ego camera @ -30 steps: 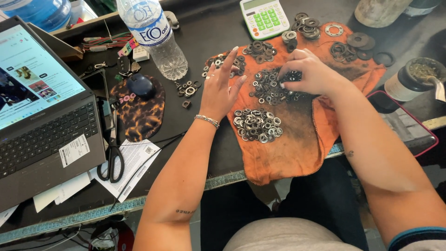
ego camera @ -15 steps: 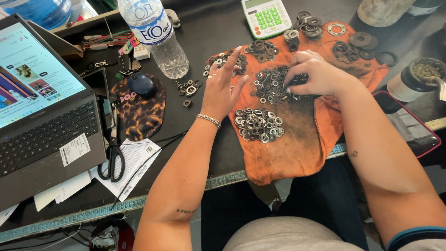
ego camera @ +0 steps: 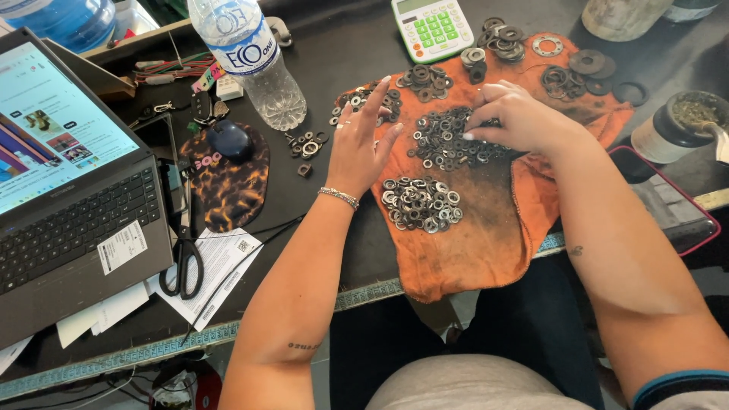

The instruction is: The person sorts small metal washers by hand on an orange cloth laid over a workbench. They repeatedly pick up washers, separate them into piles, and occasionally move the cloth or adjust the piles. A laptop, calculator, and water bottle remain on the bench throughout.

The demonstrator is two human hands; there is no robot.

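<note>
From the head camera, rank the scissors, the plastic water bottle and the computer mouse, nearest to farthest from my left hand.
From the left hand:
1. Plastic water bottle, up and to its left.
2. Computer mouse, farther left on the patterned pad.
3. Scissors, far lower left beside the laptop.

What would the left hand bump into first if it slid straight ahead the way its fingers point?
The left hand points up and slightly right across the orange cloth. First in line is probably the small pile of dark washers at its fingertips, then a second pile beyond.

One laptop; one calculator
</note>
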